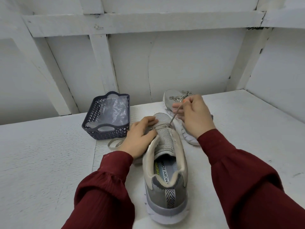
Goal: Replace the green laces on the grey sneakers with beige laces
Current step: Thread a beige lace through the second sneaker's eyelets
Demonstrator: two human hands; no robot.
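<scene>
A grey sneaker (166,164) stands on the white table, heel towards me, its eyelets mostly bare. A beige lace (173,117) runs across the lowest eyelets near the toe. My right hand (194,115) pinches one end of that lace and holds it taut, up and to the right of the right eyelet. My left hand (140,137) grips the left side of the sneaker near the toe, thumb by the left eyelet. More beige lace (113,143) trails on the table behind my left wrist. The second grey sneaker (179,98) lies behind my right hand, laced in beige.
A dark blue plastic basket (108,128) with clear plastic wrapping inside stands left of the sneakers. White walls with beams close off the back of the table, and a raised white ledge runs along the right side.
</scene>
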